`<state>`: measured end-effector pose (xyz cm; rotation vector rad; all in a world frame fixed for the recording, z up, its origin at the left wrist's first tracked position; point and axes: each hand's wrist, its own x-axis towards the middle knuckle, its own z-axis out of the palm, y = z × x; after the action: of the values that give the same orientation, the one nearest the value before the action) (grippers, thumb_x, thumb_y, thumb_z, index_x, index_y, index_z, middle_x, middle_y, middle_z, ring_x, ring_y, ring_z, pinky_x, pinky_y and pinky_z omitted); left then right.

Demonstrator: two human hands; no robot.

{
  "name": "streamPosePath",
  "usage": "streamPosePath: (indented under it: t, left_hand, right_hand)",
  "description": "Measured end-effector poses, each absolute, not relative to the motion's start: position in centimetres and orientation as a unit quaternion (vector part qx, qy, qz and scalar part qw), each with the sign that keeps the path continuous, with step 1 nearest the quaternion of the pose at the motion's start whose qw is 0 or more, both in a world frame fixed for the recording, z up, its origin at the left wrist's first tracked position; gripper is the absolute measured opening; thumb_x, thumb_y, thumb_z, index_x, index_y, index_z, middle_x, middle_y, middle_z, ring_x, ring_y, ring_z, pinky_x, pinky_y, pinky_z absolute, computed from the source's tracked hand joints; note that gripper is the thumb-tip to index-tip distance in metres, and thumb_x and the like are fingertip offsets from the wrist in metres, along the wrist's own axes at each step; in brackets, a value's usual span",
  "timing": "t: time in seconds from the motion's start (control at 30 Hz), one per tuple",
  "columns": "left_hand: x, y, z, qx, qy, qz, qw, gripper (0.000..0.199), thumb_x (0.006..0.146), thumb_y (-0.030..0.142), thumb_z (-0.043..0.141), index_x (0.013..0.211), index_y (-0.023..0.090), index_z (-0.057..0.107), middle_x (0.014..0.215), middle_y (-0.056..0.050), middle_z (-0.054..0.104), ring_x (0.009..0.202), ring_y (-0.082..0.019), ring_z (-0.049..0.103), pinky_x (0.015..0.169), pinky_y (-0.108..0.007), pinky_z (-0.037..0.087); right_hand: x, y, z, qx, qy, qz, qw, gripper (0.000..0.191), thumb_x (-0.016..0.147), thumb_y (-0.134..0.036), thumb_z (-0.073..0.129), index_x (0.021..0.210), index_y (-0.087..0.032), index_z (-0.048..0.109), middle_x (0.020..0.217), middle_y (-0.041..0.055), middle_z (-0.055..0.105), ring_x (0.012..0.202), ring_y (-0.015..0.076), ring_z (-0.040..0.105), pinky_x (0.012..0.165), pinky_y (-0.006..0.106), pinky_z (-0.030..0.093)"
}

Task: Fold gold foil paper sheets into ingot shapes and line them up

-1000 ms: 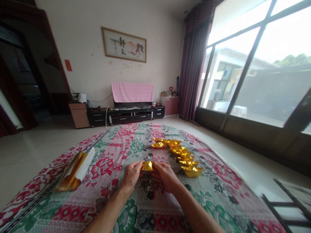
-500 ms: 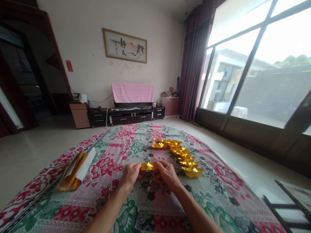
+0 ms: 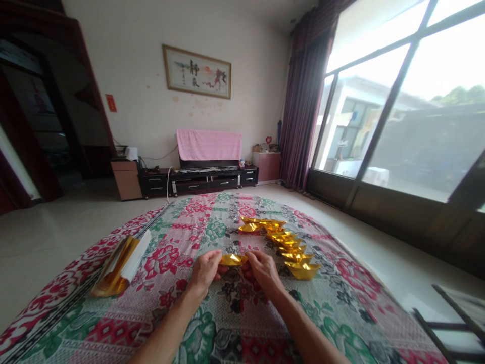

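A small folded piece of shiny gold paper (image 3: 233, 260) is held between my hands above the flowered cloth. My left hand (image 3: 206, 269) pinches its left end, and my right hand (image 3: 261, 268) pinches its right end. Just right of my right hand, several boat-shaped gold paper pieces (image 3: 302, 270) stand in an overlapping row that runs away from me and bends left at the far end. To the left lies a curled stack of gold and white paper sheets (image 3: 120, 268).
The patterned cloth (image 3: 212, 303) covers a round surface. A dark-framed stool or chair (image 3: 447, 326) stands at the lower right. Beyond are a low black cabinet (image 3: 206, 183), a pink-draped object (image 3: 209, 145) and tall windows on the right.
My hands have moved slightly apart, and more of the gold piece shows between them. The whole view has shifted a little.
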<state>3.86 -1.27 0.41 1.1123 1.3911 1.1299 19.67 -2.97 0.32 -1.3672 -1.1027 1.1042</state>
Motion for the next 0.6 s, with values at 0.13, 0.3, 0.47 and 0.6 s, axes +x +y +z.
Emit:
streamPosePath:
  t: [0.13, 0.3, 0.47, 0.6]
  left_hand:
    - [3.72, -1.29, 0.41, 0.477, 0.578, 0.454, 0.482, 0.035, 0.077, 0.037, 0.052, 0.101, 0.013, 0.062, 0.072, -0.005, 0.068, 0.051, -0.012, 0.06, 0.037, -0.017, 0.037]
    - [3.45, -1.26, 0.2, 0.525, 0.586, 0.426, 0.448, 0.043, 0.078, 0.046, 0.047, 0.101, 0.014, 0.063, 0.05, -0.001, 0.06, 0.041, -0.013, 0.054, 0.036, -0.019, 0.032]
    - [3.13, -1.17, 0.21, 0.577, 0.604, 0.396, 0.383, 0.039, 0.08, 0.045, 0.042, 0.083, 0.015, 0.066, 0.037, 0.002, 0.049, 0.038, -0.013, 0.05, 0.04, -0.02, 0.029]
    - [2.97, -1.05, 0.21, 0.618, 0.59, 0.389, 0.344, 0.037, 0.081, 0.044, 0.039, 0.076, 0.017, 0.065, 0.037, 0.004, 0.047, 0.04, -0.013, 0.052, 0.045, -0.021, 0.033]
  right_hand:
    - [19.78, -3.14, 0.62, -0.57, -0.459, 0.457, 0.505, 0.033, 0.072, -0.043, 0.049, 0.082, -0.015, 0.062, 0.052, -0.0012, 0.059, 0.043, 0.0116, 0.053, 0.04, 0.019, 0.038]
    - [19.84, -3.02, 0.4, -0.56, -0.465, 0.461, 0.508, 0.031, 0.072, -0.042, 0.05, 0.081, -0.015, 0.062, 0.052, -0.0013, 0.058, 0.042, 0.0113, 0.052, 0.041, 0.02, 0.04]
    - [19.75, -2.91, 0.06, -0.549, -0.468, 0.461, 0.516, 0.031, 0.071, -0.042, 0.051, 0.083, -0.015, 0.062, 0.052, -0.0021, 0.057, 0.04, 0.0101, 0.05, 0.039, 0.019, 0.037]
    - [19.65, -3.04, 0.27, -0.54, -0.465, 0.47, 0.521, 0.031, 0.069, -0.042, 0.052, 0.081, -0.015, 0.062, 0.051, -0.0026, 0.055, 0.04, 0.0094, 0.049, 0.039, 0.019, 0.038]
